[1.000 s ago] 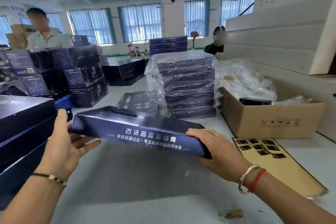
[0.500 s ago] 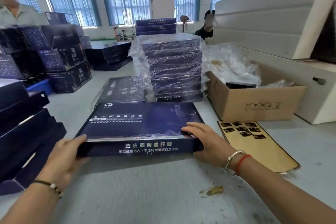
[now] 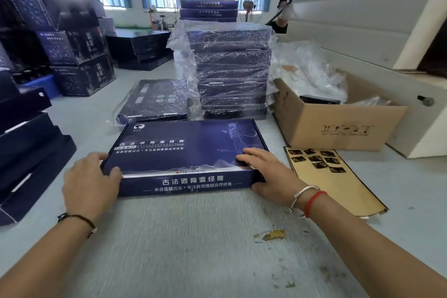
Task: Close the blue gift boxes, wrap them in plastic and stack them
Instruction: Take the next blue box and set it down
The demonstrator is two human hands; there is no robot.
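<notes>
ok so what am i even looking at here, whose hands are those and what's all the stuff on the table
This is one picture from a camera worn on a person's head, looking down at their own hands. No machine is involved. The left hand and right hand grip the two ends of a flat blue gift box lying on the grey table. Behind it stands a stack of wrapped boxes, with one wrapped box lying beside the stack. To the right sit a cardboard box holding plastic wrap and a brown sticker sheet.
</notes>
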